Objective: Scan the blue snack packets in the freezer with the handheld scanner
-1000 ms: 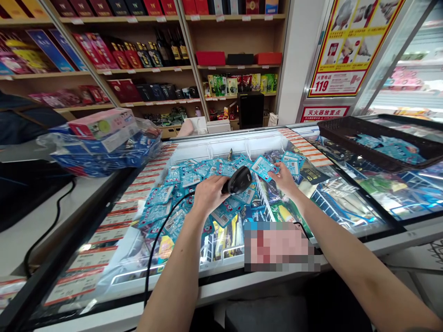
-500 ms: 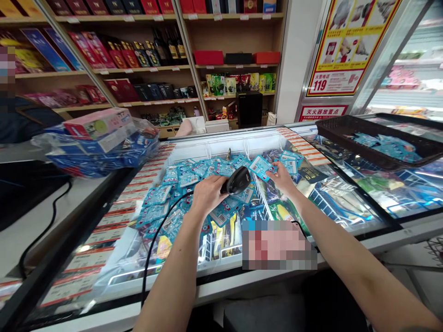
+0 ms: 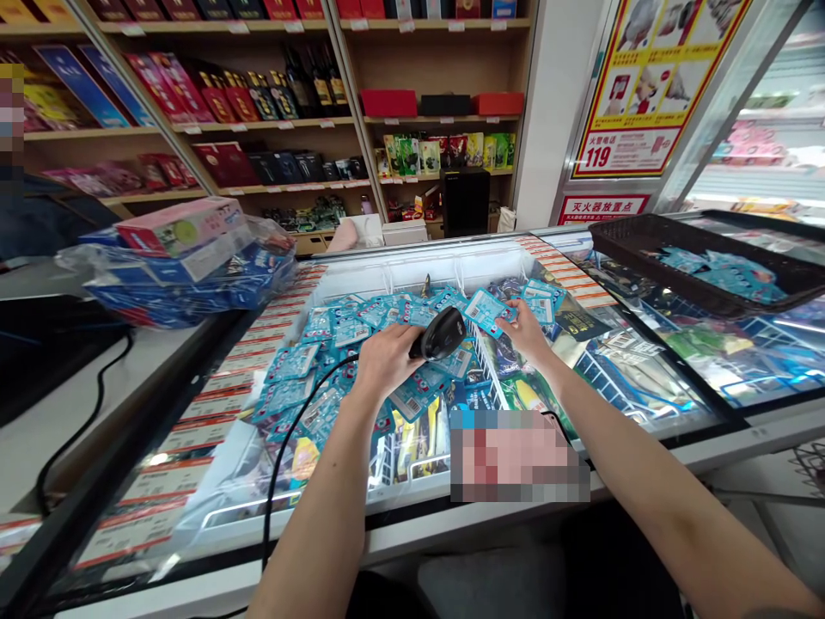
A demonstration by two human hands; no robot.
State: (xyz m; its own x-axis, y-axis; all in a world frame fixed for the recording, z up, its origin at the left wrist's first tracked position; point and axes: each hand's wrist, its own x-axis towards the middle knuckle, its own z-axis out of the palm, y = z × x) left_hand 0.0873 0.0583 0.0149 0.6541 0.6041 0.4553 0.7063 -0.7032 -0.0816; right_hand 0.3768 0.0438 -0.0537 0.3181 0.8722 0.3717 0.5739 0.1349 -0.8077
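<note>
My left hand (image 3: 388, 359) is wrapped round a black handheld barcode scanner (image 3: 443, 334), whose head points right. A black cord (image 3: 284, 447) runs from its handle down past my forearm. My right hand (image 3: 525, 334) pinches a flat blue ice-cream packet (image 3: 485, 309) by its right edge, just to the right of the scanner head. Under both hands lies an open chest freezer; many similar blue packets (image 3: 351, 331) are heaped in its left part. Another blue packet (image 3: 542, 301) lies just beyond my right hand. A white wire divider (image 3: 488, 361) runs between the compartments.
A dark plastic tray (image 3: 650, 249) with blue packets stands on the freezer at right. Plastic-wrapped boxes (image 3: 184, 258) sit at left, near a person's dark sleeve (image 3: 58, 219). Shelves of bottles and boxes (image 3: 271, 94) rise behind. A pixelated patch hides something at the front edge.
</note>
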